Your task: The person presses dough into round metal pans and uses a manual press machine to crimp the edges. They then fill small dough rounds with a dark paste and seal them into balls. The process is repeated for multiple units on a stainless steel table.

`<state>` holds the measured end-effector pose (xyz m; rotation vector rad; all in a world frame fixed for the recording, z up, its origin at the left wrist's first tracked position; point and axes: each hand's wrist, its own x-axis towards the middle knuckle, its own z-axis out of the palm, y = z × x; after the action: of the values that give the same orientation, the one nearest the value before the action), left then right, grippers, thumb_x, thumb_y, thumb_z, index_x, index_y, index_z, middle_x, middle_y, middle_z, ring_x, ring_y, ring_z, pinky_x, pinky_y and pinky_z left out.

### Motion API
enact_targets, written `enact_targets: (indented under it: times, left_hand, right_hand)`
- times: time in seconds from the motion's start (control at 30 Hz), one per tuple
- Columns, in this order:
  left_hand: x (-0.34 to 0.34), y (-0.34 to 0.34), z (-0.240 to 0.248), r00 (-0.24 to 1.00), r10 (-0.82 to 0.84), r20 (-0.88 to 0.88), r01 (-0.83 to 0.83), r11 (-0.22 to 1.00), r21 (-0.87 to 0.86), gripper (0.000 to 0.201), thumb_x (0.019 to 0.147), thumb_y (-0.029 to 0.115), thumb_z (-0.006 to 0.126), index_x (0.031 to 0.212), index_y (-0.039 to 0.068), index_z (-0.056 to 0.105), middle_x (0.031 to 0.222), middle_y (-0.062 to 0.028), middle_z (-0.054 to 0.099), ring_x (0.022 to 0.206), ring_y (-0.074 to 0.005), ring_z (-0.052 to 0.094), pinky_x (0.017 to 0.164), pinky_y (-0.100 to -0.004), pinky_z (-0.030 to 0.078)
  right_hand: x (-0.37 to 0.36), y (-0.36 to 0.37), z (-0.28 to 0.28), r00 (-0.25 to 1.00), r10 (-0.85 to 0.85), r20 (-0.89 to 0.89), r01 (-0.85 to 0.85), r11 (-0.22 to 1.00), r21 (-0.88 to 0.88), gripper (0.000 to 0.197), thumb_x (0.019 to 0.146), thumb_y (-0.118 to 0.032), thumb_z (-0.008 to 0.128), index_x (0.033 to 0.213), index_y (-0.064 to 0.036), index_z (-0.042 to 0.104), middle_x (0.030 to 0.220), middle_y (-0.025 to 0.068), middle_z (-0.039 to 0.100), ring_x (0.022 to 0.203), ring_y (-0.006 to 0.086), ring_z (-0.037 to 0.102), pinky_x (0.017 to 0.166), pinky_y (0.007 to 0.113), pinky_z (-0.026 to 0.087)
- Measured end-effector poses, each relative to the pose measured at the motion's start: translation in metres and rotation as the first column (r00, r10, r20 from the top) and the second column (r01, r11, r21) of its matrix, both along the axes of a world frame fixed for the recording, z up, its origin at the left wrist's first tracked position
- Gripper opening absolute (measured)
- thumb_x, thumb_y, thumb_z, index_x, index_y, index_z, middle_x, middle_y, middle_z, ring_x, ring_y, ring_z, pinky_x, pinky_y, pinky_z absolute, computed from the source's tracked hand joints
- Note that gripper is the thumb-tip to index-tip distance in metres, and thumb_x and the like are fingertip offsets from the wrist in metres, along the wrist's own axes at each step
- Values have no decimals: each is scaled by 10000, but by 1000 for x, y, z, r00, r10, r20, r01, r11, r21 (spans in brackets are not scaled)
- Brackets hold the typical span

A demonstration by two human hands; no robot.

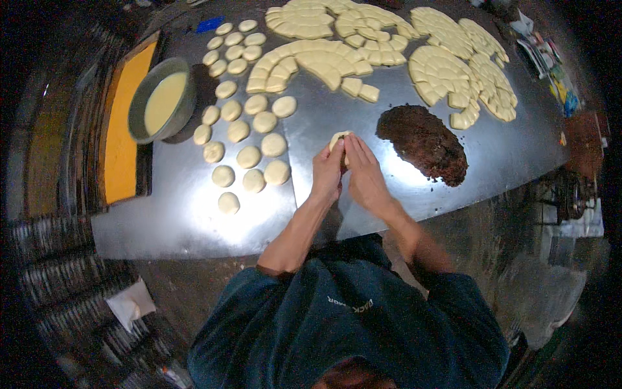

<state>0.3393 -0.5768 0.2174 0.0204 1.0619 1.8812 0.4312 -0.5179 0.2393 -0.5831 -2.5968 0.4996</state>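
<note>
Both of my hands meet over the middle of the metal table, around one small piece of pale dough (338, 137). My left hand (327, 170) grips it from the left, its thumb pressed along the dough. From the right, my right hand (367, 178) lies against it with fingers held together. A bit of dark stuff shows between the thumb and the dough; most of the piece is hidden by my fingers. Just right of my hands lies a heap of dark brown crumbly filling (424, 142). Several round, flattened dough balls (249, 157) sit in loose rows to the left.
Cut pale dough pieces (311, 61) spread across the table's far side, with more at the far right (444, 71). A bowl of pale yellow liquid (165, 104) stands at the left edge beside a yellow panel (129, 123). The metal table (155, 230) has a curved near edge.
</note>
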Motion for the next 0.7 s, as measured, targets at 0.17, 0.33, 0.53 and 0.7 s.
enact_targets:
  times: [0.17,0.33,0.53,0.7]
  left_hand:
    - [-27,-53,5,994,-97,53,91,991,98,269,927,172,568,1142,13,597,1013,-56,640,912,-134,623,786,-271,525]
    - [-34,-74,16,971,-81,-224,92,995,40,287,904,99,578,1175,6,575,1035,-63,635,886,-125,619,762,-273,531]
    - [-18,-100,56,903,-166,-397,169,985,-27,448,958,92,467,1386,24,354,1214,-113,552,1046,-161,547,736,-294,539]
    - [-44,-119,94,157,-2,-988,-146,989,-26,266,978,168,472,1173,23,580,1092,-119,634,940,-156,604,712,-339,512]
  right_hand:
    - [-19,26,23,996,-18,89,86,506,-858,329,819,1,541,1145,39,567,1046,139,632,962,246,615,792,359,525]
    - [-37,-14,44,980,-194,-49,23,351,-936,210,836,-27,567,1042,-12,606,913,81,611,838,210,608,703,368,530]
    - [-22,-69,72,983,184,4,-183,979,86,236,763,-5,593,997,-17,616,1033,158,547,943,352,562,828,408,488]
    - [-38,-49,144,973,227,-31,-207,814,-543,114,790,-71,632,902,-48,623,878,127,606,830,300,618,672,401,517]
